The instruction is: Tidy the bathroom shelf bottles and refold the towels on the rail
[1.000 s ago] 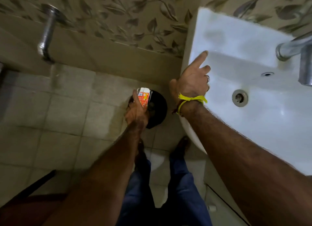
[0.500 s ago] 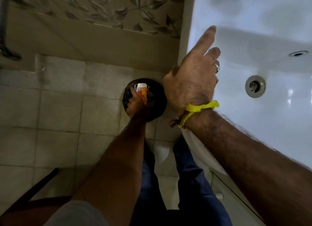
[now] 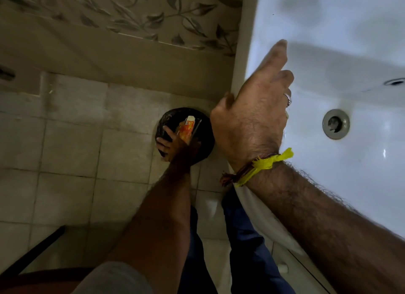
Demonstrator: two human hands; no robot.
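My left hand reaches low to the floor, over the round black bin that stands on the tiles beside the basin. The grip there is closed around a small orange-and-white carton, fingers curled at its lower end. The carton's long axis runs from my palm up and slightly right, white end away from me, over the mouth of the bin; whether that end touches the rim or the inside I cannot tell.

My right hand is higher and nearer the camera, resting on the left edge of the white washbasin. Forefinger straight along the rim, the other fingers bent over the edge; it carries nothing. A ring on one finger, yellow thread at the wrist.

The left hand is plainly the nearer one to the bin; the carton lies straight ahead of that palm. Dropping it should need only a loosening of the fingers, I judge.

Print on the carton: orange and red patches, too small and blurred to read. No brand made out. No shelf, bottles or towels in view.
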